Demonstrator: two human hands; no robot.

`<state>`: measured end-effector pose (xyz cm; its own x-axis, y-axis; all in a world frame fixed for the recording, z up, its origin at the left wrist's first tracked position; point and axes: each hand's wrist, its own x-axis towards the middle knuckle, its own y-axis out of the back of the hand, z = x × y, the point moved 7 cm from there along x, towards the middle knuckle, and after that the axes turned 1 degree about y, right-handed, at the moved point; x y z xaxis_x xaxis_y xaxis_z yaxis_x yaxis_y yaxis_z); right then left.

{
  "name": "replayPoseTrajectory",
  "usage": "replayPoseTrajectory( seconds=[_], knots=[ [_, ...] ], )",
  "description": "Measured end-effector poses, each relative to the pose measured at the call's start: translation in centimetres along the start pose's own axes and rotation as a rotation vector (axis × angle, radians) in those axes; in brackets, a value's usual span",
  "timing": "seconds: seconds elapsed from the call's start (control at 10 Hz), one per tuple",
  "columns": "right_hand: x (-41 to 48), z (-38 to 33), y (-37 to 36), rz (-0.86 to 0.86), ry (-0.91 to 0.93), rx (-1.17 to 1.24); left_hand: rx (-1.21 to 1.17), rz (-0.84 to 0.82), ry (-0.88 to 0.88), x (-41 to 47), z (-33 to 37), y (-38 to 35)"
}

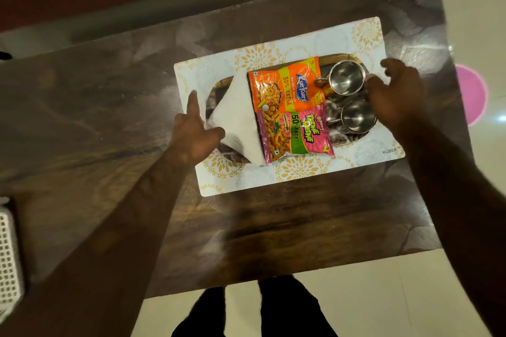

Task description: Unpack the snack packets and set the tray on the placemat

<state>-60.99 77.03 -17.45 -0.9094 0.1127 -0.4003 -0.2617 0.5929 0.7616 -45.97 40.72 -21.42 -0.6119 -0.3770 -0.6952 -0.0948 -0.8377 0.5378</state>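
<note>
Arms reach forward from the bottom corners across the dark wood-grain desk [109,107], each ending at one short end of the wooden tray [339,59], which sits on the floral placemat [301,172]. The left hand [195,131] lies at the tray's left end, fingers spread and index extended, its grip open, touching the edge of a stack of white napkins [235,115]; I cannot tell whether it touches the tray. The right hand [397,93] hovers by the right end, fingers loosely curled and apart, grip open around nothing, just beside two steel cups [347,79]. An orange snack packet [284,83] and a pink snack packet [297,133] lie flat and sealed on the tray, side by side between napkins and cups.
</note>
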Motion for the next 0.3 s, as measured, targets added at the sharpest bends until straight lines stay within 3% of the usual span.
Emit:
replayPoseTrajectory(
  seconds=[0.2, 0.3],
  knots=[
    [-5.6, -7.5, -0.1, -0.071, 0.299, -0.259, 0.492, 0.253, -0.263, -6.3, 3.3, 6.4],
    [-8.1, -10.8, -0.2, -0.092, 0.390, -0.384, 0.617, 0.339, -0.368, -8.7, 4.4, 9.2]
  ],
)
